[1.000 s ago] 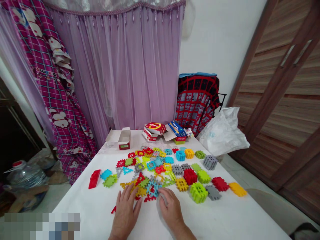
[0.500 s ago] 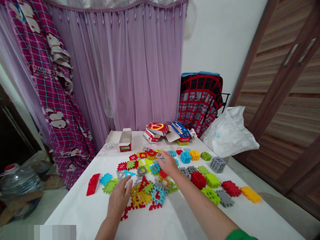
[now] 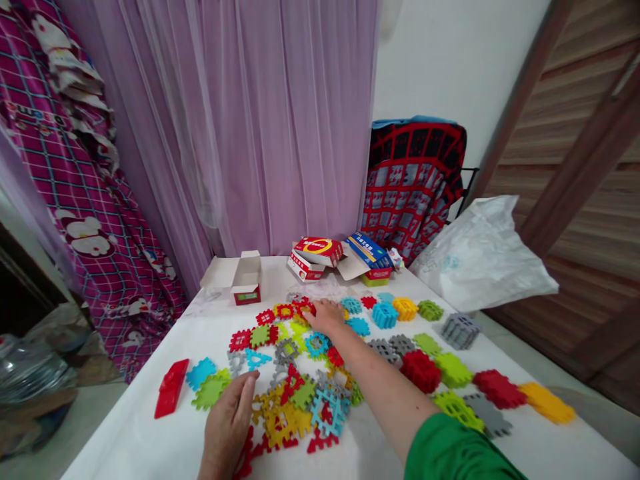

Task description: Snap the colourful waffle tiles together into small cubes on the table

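Observation:
A loose pile of toothed plastic building pieces covers the middle of the white table. My right hand [image 3: 327,316] reaches over its far side, thumb apart from the fingers, beside a red piece [image 3: 304,307]; what lies under the palm is hidden. My left hand [image 3: 231,417] hovers at the near left of the pile, loosely extended and holding nothing. Close to it are a green piece [image 3: 211,389], a light-blue triangle piece [image 3: 257,359] and yellow pieces [image 3: 281,420]. A light-blue lattice piece [image 3: 330,410] lies right of the yellow ones.
Right of the pile stand sorted stacks: blue [image 3: 385,315], yellow [image 3: 405,308], grey [image 3: 461,331] and red [image 3: 421,371]. An open carton [image 3: 247,280], a red box [image 3: 318,251] and a blue box [image 3: 369,249] sit at the back. A red block [image 3: 172,388] lies left; a white plastic bag [image 3: 485,253] is at the right edge.
My right hand has reached farther forward and left over the far pieces, its green sleeve now showing more. My left hand has drawn slightly back toward me. The view has tilted down and closer.

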